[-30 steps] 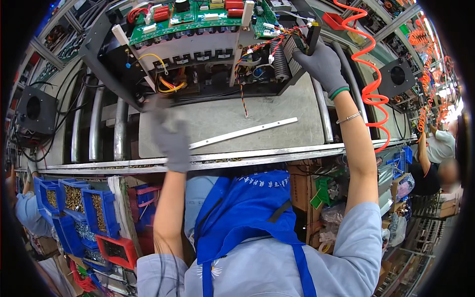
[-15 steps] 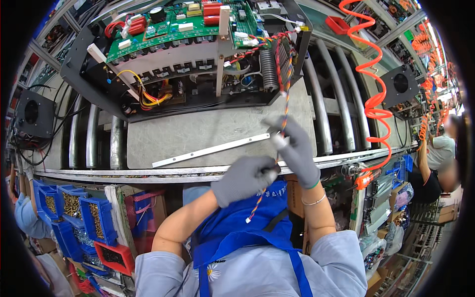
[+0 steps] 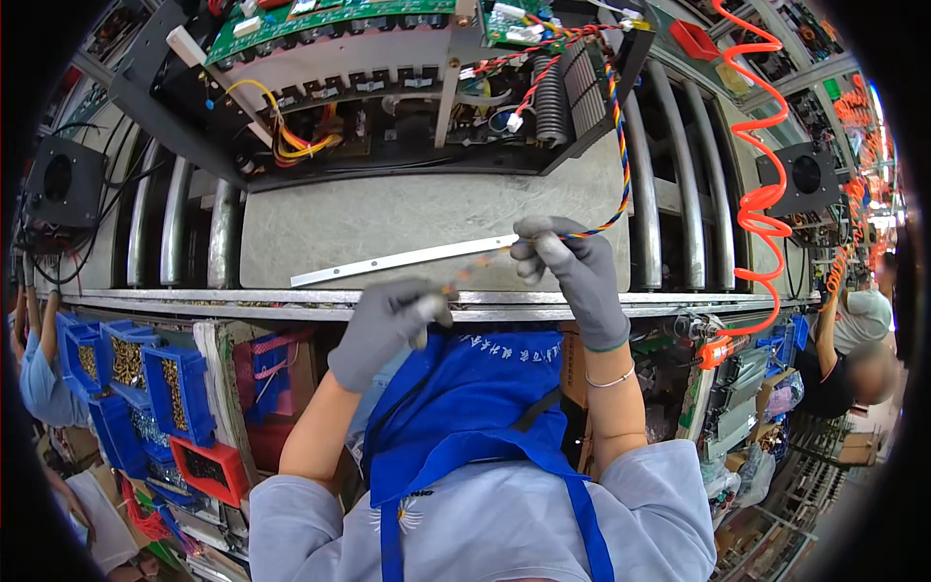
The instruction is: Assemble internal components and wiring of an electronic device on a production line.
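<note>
My right hand (image 3: 574, 281), in a grey glove, is closed on a twisted multicoloured cable (image 3: 621, 175) over the work plate. From there the cable loops up to the right side of an open black chassis (image 3: 388, 175). A blurred stretch of the cable runs leftward to my left hand (image 3: 383, 325), also gloved, whose fingers are pinched around its end; the connector is too blurred to make out. Behind my hands, a white metal strip with holes (image 3: 407, 260) lies slantwise on the plate, its right end by my right fingers. Green circuit boards (image 3: 291, 34) sit atop the chassis.
Steel rollers (image 3: 652, 194) flank the grey work plate (image 3: 310, 218). A coiled orange air hose (image 3: 761, 204) hangs at the right, above an orange-red tool (image 3: 716, 351). Blue bins of screws (image 3: 179, 393) and a red bin (image 3: 208, 470) stand lower left. Other people are at both sides.
My left hand has moved left, away from the right hand, drawing the cable's end with it. The cable now bows out to the right. The view has shifted slightly.
</note>
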{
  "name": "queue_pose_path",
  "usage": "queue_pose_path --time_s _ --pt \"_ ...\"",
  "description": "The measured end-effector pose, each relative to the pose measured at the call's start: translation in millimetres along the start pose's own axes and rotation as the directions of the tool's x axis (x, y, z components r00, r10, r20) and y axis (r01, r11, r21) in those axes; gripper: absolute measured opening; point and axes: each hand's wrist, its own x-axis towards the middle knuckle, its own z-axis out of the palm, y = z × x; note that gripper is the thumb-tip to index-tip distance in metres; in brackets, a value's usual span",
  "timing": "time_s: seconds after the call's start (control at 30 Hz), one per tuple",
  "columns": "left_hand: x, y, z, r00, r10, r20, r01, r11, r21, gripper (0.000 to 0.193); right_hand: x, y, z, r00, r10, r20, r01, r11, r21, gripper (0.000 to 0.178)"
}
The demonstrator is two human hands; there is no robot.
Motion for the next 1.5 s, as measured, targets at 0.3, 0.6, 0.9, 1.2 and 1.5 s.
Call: queue_pose_path --time_s 0.3,0.6,0.9,1.2,1.5 --pt "39 -5 0 1.0 0.015 0.018 -0.006 0.906 -0.423 0.047 22 9 22 0.999 -0.036 -0.004 0.035 0.99 -0.138 0.024" --pt "69 -7 -6 0.994 0.001 0.109 0.042 0.917 -0.397 0.032 39 7 11 0.926 -0.304 0.225 0.378 0.772 -0.511 0.021" --pt "109 31 -15 0.973 0.039 0.226 -0.028 0.998 -0.05 0.025 68 -50 4 0.748 -0.311 0.586 0.621 0.017 -0.783 0.018" --pt "149 30 -10 0.972 0.197 0.131 -0.203 0.979 0.03 0.024 111 -69 0 0.704 -0.125 0.699 0.654 -0.27 -0.707 0.019" --pt "184 7 15 0.89 0.451 -0.06 -0.212 0.528 0.822 0.06 183 -40 -32 0.69 -0.004 0.724 0.626 -0.497 -0.6 0.008"
